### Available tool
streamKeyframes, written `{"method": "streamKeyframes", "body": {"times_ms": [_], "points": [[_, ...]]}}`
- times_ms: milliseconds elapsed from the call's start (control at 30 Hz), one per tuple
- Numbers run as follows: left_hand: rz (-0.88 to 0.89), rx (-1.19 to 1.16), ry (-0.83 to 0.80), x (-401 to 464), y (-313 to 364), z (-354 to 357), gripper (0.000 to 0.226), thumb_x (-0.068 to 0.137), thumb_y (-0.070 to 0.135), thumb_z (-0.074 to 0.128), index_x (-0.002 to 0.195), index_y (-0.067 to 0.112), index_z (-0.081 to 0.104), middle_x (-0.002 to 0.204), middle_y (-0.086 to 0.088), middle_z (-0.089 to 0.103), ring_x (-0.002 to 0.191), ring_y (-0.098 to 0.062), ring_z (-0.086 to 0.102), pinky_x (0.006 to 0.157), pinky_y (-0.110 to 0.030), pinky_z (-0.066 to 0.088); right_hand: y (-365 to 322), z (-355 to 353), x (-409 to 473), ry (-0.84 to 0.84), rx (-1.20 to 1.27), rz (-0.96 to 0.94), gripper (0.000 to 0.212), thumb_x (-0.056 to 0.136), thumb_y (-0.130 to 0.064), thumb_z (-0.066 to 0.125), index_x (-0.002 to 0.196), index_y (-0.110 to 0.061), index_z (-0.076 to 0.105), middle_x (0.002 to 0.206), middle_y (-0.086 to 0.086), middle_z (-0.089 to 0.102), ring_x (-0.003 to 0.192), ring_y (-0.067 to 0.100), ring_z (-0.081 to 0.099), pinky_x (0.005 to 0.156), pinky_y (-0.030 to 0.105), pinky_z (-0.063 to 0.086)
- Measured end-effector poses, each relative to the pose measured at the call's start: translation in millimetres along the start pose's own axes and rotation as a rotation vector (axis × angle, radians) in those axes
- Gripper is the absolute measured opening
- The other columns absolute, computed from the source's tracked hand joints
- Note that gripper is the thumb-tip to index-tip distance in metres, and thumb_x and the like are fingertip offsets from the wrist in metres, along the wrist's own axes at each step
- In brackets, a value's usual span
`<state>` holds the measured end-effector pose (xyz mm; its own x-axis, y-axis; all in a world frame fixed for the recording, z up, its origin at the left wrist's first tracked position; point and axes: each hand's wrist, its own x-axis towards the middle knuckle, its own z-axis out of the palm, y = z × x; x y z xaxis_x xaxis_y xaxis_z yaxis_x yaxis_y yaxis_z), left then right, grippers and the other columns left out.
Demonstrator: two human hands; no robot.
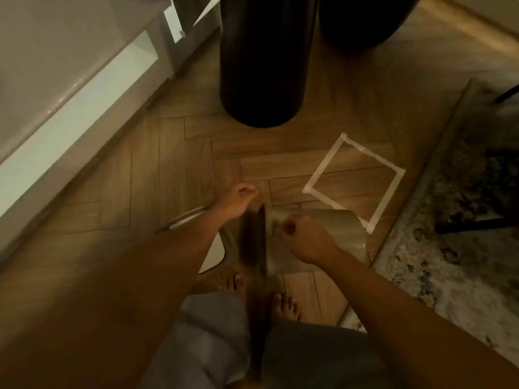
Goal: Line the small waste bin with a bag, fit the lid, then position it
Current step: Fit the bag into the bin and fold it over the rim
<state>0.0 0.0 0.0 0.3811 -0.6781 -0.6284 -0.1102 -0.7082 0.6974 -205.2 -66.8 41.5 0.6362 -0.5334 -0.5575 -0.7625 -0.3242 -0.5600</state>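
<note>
The small grey waste bin [334, 228] is tipped on its side just above the floor, its open mouth facing left. My right hand [304, 238] is closed on the bin's wall close to the rim. A thin, blurred translucent bag [248, 242] hangs around the mouth. My left hand [237, 200] is above and left of the rim, fingers pinched together, apparently on the bag's edge. A pale lid [214, 254] with a grey rim lies on the floor under my left forearm, partly hidden.
A white tape square [331, 154] marks the wood floor just beyond the bin. A tall black cylinder [261, 66] stands behind it. A mottled rug [455, 262] with black chair legs [466, 224] lies right, white cabinets [70, 108] left. My bare feet are below the bin.
</note>
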Motion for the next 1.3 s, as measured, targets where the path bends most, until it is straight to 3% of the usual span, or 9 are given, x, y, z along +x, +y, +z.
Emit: {"method": "streamKeyframes", "body": {"times_ms": [133,400,533,633,833,933,1033,1200,1300], "points": [[-0.105,-0.039,-0.078,17,-20,12,0.041,0.101,0.044,0.052,0.136,0.023,0.060,0.140,-0.002,0.058,0.124,-0.018,0.053,0.098,-0.034,0.041,4,10,15,-0.009,-0.109,0.021,0.018,0.098,-0.040,0.063,0.088,-0.025,0.062,0.086,-0.004,0.065,0.074,0.007,0.058,0.056,0.020,0.036],[-0.050,-0.052,-0.209,44,-16,46,0.049,0.104,0.041,0.047,0.145,0.016,0.053,0.150,-0.002,0.052,0.142,-0.021,0.043,0.098,-0.022,0.027,-10,26,27,-0.051,-0.221,0.002,0.029,0.097,-0.053,0.060,0.085,-0.026,0.056,0.075,-0.008,0.056,0.066,0.008,0.052,0.052,0.024,0.033],[-0.068,-0.028,-0.249,51,-21,49,0.047,0.107,0.037,0.040,0.146,0.015,0.052,0.154,-0.004,0.048,0.144,-0.022,0.041,0.102,-0.023,0.028,-12,38,32,-0.062,-0.438,0.005,0.053,0.090,-0.070,0.056,0.103,-0.019,0.063,0.083,-0.003,0.062,0.071,0.014,0.060,0.056,0.028,0.041],[-0.075,-0.005,-0.271,51,-24,47,0.047,0.108,0.038,0.034,0.145,0.019,0.055,0.157,-0.003,0.045,0.146,-0.021,0.038,0.107,-0.025,0.029,-14,46,37,-0.023,-0.533,-0.025,0.052,0.091,-0.066,0.058,0.115,-0.019,0.062,0.096,0.001,0.067,0.077,0.018,0.063,0.060,0.030,0.042],[-0.081,-0.027,-0.214,43,-20,40,0.074,0.086,0.070,0.037,0.134,0.022,0.066,0.145,0.000,0.058,0.136,-0.020,0.050,0.112,-0.035,0.035,-15,38,39,0.034,-0.454,-0.019,0.030,0.094,-0.046,0.061,0.109,-0.020,0.065,0.092,0.002,0.069,0.083,0.022,0.068,0.069,0.034,0.054],[-0.074,-0.042,-0.204,33,-8,40,0.063,0.101,0.060,0.037,0.143,0.018,0.057,0.143,0.004,0.056,0.135,-0.016,0.048,0.111,-0.031,0.034,-15,18,34,0.077,-0.376,-0.015,0.015,0.094,-0.037,0.061,0.086,-0.025,0.055,0.073,-0.006,0.054,0.074,0.019,0.061,0.064,0.031,0.044],[-0.065,-0.016,-0.134,21,7,38,0.066,0.100,0.063,0.035,0.146,0.020,0.053,0.150,-0.004,0.054,0.139,-0.025,0.048,0.112,-0.035,0.034,-18,-5,26,0.153,-0.331,0.025,0.026,0.093,-0.033,0.061,0.073,-0.026,0.046,0.069,-0.005,0.053,0.070,0.019,0.058,0.059,0.029,0.040],[0.027,-0.076,-0.030,6,30,35,0.054,0.105,0.049,0.037,0.138,0.013,0.060,0.138,-0.008,0.061,0.132,-0.025,0.054,0.101,-0.025,0.037,-25,-38,7,0.293,-0.212,0.051,0.026,0.090,-0.035,0.063,0.071,-0.017,0.059,0.070,0.003,0.064,0.066,0.020,0.064,0.058,0.035,0.055],[0.029,-0.092,0.007,-6,37,27,0.048,0.108,0.038,0.036,0.139,0.008,0.059,0.139,-0.014,0.060,0.131,-0.029,0.054,0.097,-0.026,0.037,-27,-54,-9,0.333,-0.140,0.074,0.027,0.090,-0.035,0.065,0.074,-0.014,0.064,0.068,0.003,0.065,0.060,0.016,0.062,0.054,0.032,0.053]]}}
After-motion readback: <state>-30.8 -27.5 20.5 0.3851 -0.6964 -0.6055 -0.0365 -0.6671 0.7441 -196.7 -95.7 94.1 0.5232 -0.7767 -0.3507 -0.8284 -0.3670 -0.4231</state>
